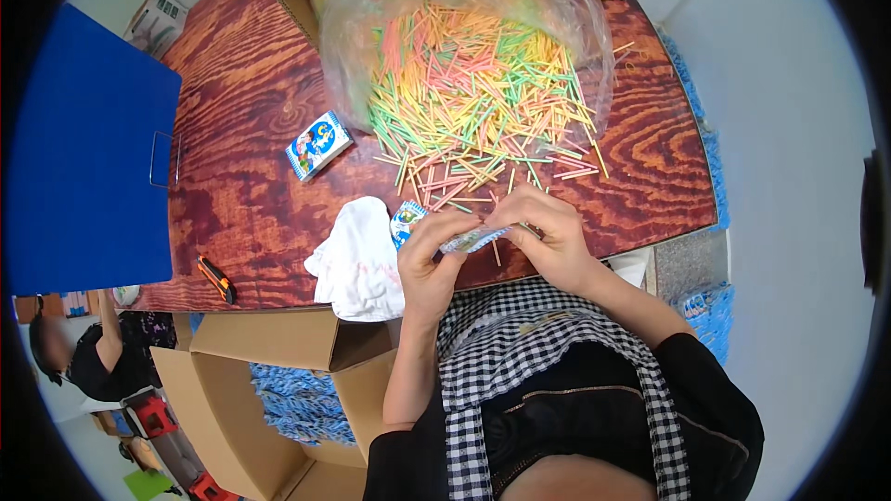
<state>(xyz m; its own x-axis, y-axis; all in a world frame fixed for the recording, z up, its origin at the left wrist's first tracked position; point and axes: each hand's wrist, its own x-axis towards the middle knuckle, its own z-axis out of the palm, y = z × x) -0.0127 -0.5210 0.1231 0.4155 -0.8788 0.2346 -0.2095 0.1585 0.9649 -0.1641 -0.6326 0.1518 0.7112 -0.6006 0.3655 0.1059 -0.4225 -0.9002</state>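
Note:
Between my two hands, in front of my apron, is a small blue-and-white packet [471,240]. My left hand [430,260] pinches its left end, and my right hand [549,239] grips the right end with bent fingers. What is inside the packet cannot be seen. Just past my fingers lies a heap of thin pink, yellow and green sticks [473,83], spilling out of a clear plastic bag [348,65]. A similar blue-and-white packet [406,221] lies beside my left hand, partly against a crumpled white cloth [357,260].
A blue-and-white carton [318,144] and an orange-black box cutter [216,279] lie on the wood-grain table [241,130]. A blue panel [88,153] stands at left. Below the table edge, an open cardboard box [218,408] contains blue packets [302,401]. Another person [97,353] is far left.

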